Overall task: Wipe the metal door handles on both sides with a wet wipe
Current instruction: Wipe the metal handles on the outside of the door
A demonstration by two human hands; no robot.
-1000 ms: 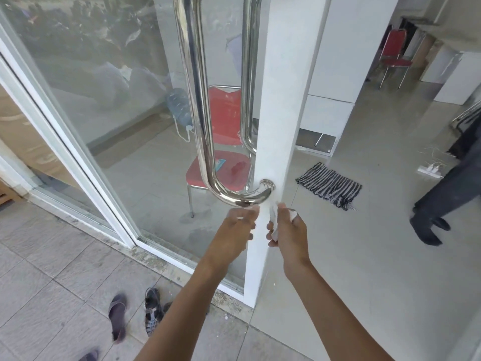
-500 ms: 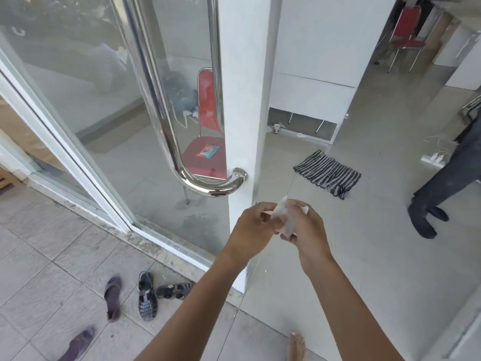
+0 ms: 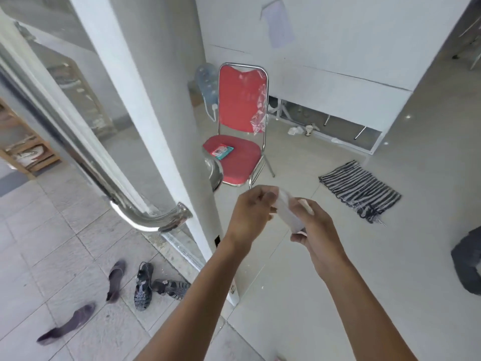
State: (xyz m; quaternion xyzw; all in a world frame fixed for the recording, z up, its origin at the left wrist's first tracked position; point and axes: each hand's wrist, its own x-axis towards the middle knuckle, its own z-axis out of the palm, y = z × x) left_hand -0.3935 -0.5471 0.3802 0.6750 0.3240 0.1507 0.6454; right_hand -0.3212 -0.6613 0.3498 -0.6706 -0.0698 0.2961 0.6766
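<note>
Both hands meet at the centre of the view, to the right of the door edge (image 3: 166, 142), with the wipe (image 3: 289, 213) stretched between them. The left hand (image 3: 251, 213) curls its fingers and pinches the wipe's upper left end. The right hand (image 3: 316, 230) grips the lower part, its fingers folded around the white sheet with the thumb beneath. Neither hand touches a handle.

The outer handle (image 3: 145, 217), a polished steel tube, runs down from 10 o'clock and bends into the door frame at about 9 o'clock of the hands, near but apart from the left hand. Only a rounded bit of the inner handle (image 3: 214, 173) shows past the door edge, at 11 o'clock of the hands.

A red chair (image 3: 242, 131) stands at 12 o'clock with a small packet (image 3: 222, 151) on its seat. A striped mat (image 3: 360, 190) lies on the floor at 2 o'clock. Sandals (image 3: 144, 289) lie on the tiles at 7 o'clock.
</note>
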